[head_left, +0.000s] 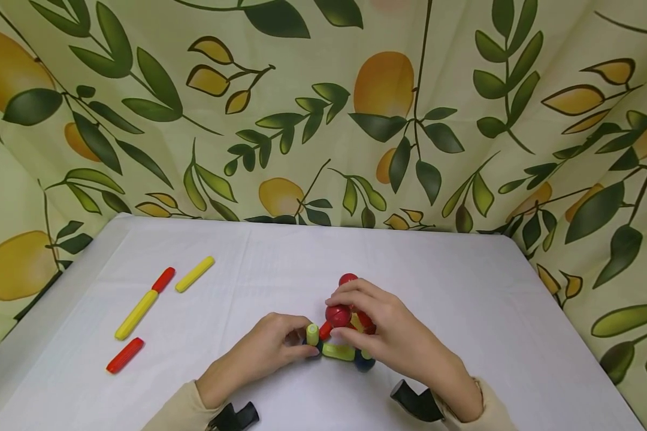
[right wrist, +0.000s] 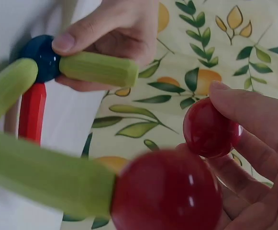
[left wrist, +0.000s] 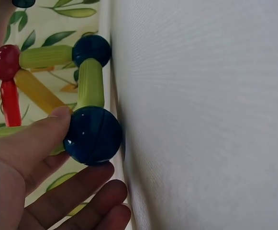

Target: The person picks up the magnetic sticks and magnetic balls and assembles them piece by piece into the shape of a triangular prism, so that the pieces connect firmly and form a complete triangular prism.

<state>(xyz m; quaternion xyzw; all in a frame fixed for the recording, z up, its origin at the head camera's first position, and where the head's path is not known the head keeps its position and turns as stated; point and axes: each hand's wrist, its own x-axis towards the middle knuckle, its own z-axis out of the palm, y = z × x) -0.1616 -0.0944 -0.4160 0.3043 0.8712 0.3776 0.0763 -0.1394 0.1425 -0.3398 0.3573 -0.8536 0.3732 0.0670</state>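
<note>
Low on the white table stands a frame of blue and red balls joined by ribbed rods. My left hand [head_left: 266, 347] pinches its left corner blue ball [left wrist: 93, 136] between thumb and fingers. From that ball a green rod [right wrist: 100, 69] points up with its end free. Just beside this rod, my right hand [head_left: 399, 329] holds a red ball [right wrist: 210, 128] in thumb and fingertips; ball and rod end are apart. Another red ball [right wrist: 167, 189] sits blurred on a nearer green rod [right wrist: 48, 175]. The right hand hides part of the frame in the head view.
Left on the table [head_left: 237, 269] lie a yellow rod [head_left: 195, 274], a second yellow rod [head_left: 136, 315] end to end with a red rod [head_left: 164, 279], and another red rod [head_left: 125, 355]. A fruit-patterned curtain [head_left: 313, 60] hangs behind the table's far edge.
</note>
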